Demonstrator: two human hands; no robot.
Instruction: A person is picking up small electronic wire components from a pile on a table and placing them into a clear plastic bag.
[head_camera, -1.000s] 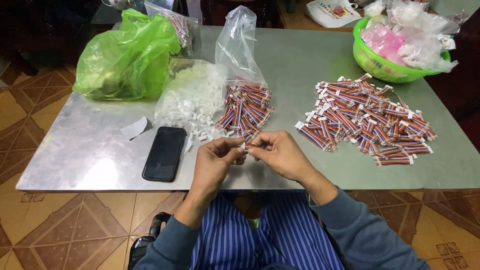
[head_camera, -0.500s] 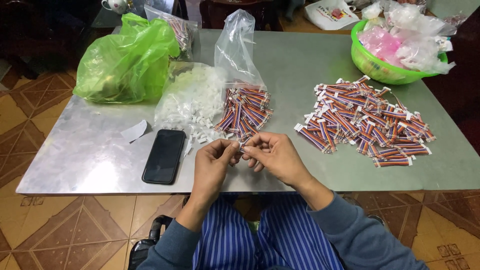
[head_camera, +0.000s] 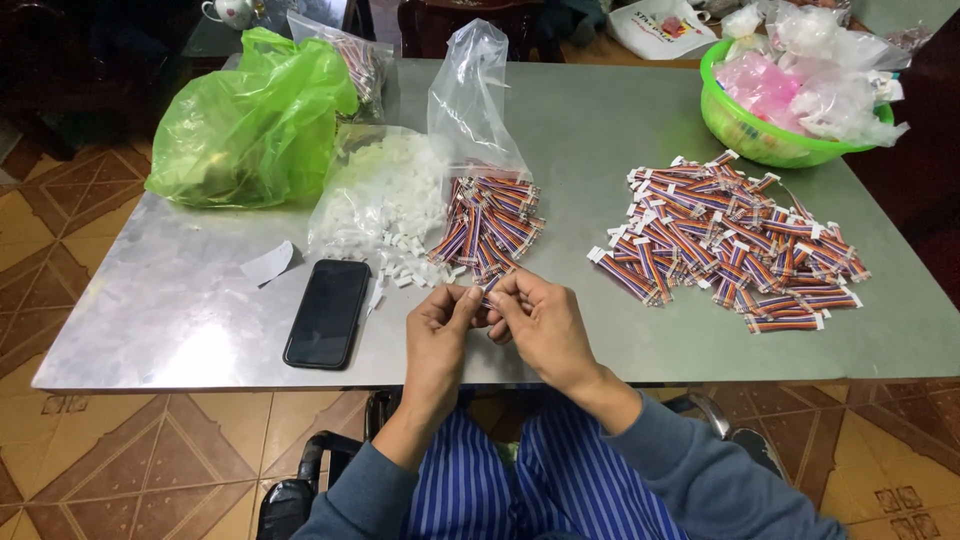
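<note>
My left hand (head_camera: 445, 330) and my right hand (head_camera: 540, 325) meet fingertip to fingertip near the front edge of the metal table (head_camera: 180, 310). Between them they pinch one short striped ribbon cable (head_camera: 489, 290), mostly hidden by the fingers. Just beyond the hands lies a small heap of the same striped cables (head_camera: 490, 225) spilling from a clear bag (head_camera: 475, 100). A larger pile of cables with white end connectors (head_camera: 730, 240) is spread to the right. Loose white connectors (head_camera: 385, 195) lie in and around a clear bag to the left of the small heap.
A black phone (head_camera: 327, 312) lies face up left of my hands, with a scrap of white paper (head_camera: 267, 263) beside it. A green plastic bag (head_camera: 250, 120) sits at the back left. A green basket (head_camera: 760, 135) of plastic bags stands at the back right. Tiled floor surrounds the table.
My hands have stayed together on the small cable, with only slight finger movement. The view has shifted a little.
</note>
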